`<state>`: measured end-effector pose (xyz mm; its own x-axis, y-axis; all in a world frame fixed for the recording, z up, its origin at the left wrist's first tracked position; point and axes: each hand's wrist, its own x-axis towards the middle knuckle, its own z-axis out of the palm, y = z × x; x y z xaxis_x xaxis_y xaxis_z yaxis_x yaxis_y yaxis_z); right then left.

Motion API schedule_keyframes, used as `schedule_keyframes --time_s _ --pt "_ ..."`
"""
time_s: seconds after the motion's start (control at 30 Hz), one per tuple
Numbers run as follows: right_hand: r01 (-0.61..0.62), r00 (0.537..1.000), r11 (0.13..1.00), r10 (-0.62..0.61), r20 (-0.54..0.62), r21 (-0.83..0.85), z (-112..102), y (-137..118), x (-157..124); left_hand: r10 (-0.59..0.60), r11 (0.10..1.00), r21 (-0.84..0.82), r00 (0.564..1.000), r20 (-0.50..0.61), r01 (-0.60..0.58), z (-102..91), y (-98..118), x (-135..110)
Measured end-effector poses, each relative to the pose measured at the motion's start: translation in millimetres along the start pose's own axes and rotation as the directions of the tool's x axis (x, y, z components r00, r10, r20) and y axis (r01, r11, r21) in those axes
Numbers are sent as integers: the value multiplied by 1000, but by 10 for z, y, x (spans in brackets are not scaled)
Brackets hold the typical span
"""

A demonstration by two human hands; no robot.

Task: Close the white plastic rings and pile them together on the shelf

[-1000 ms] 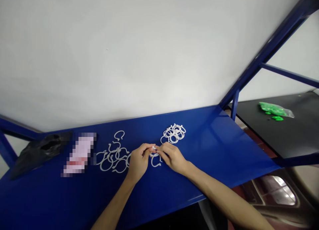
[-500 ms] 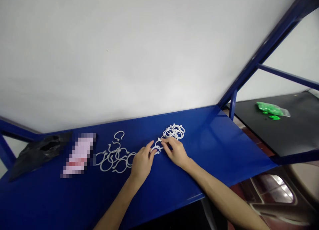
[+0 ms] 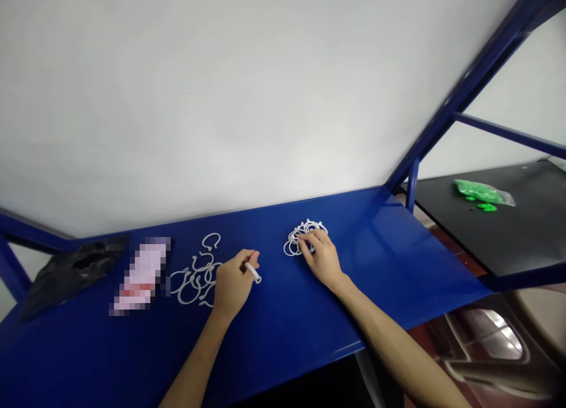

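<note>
My left hand (image 3: 234, 281) is closed around a white plastic curtain ring (image 3: 253, 272), seen almost edge-on where it pokes out past the fingers. Under and beside this hand lies a loose spread of white open curtain rings (image 3: 189, 291) with knobbed ends; the hand hides some of them. Further right, my right hand (image 3: 324, 257) rests at a bunched pile of white curtain rings (image 3: 292, 247). Its fingers are curled onto a ring at the pile's near side and cover part of the heap.
On the blue table (image 3: 283, 337), a blurred-out pink packet (image 3: 141, 272) and a black plastic bag (image 3: 71, 275) lie at the left. A white wall (image 3: 265, 101) rises behind. At the right, a black table (image 3: 508, 237) holds a bag of green pieces (image 3: 480, 191).
My hands have moved apart. The left went left with a curtain ring in its fingers; the right moved up and right onto the pile, where rings from between the hands now lie.
</note>
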<state>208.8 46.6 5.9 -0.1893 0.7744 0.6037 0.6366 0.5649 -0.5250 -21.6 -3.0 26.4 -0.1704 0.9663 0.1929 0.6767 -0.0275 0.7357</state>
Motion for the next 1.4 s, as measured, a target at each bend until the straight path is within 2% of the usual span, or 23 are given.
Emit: schedule_keyframes --time_s 0.1,0.17,0.27,0.4,0.63,0.73,0.83,0.93,1.07,1.17,1.23,1.27,1.3,1.37,1.4 --pt "28 999 994 -24 44 -105 -11 73 26 68 995 66 997 33 -71 3 -49 26" --pt "48 997 986 -37 70 -157 -19 99 33 65 997 39 996 69 -67 3 -72 33" --pt "73 995 975 -56 83 -211 -38 109 40 -16 998 -65 986 167 27 -13 -82 39" --pt "105 992 964 -82 100 -244 -53 113 44 -88 950 -260 946 313 175 -42 -73 61" --pt "90 992 966 -66 105 -243 -40 116 35 -120 851 -464 951 283 246 -61 -64 98" --pt "95 993 967 -76 91 -236 -46 109 37 -177 810 -510 951 255 288 -38 -78 103" --pt "126 991 963 -113 68 -238 -51 61 30 -247 729 -598 943 225 333 12 -112 112" --pt "228 972 960 -215 92 -163 -43 -55 1 -283 659 -658 931 232 365 54 -137 114" --pt "394 905 919 -386 178 -8 -12 -257 -70 -249 679 -605 905 345 417 58 -106 84" --pt "429 877 898 -439 194 94 20 -347 -121 -141 708 -554 856 497 438 52 -59 47" --pt "407 880 891 -441 175 201 46 -353 -143 -98 730 -535 839 535 426 60 -38 27" --pt "384 887 887 -431 163 255 61 -340 -151 -98 755 -524 857 506 395 66 -31 19" --pt "358 897 885 -414 153 299 76 -321 -156 -102 791 -508 892 440 340 73 -26 11" --pt "301 921 890 -364 137 343 104 -273 -164 -52 878 -450 967 250 163 82 -16 -7" --pt "267 935 899 -329 133 347 116 -250 -169 14 911 -409 985 170 57 84 -9 -17"
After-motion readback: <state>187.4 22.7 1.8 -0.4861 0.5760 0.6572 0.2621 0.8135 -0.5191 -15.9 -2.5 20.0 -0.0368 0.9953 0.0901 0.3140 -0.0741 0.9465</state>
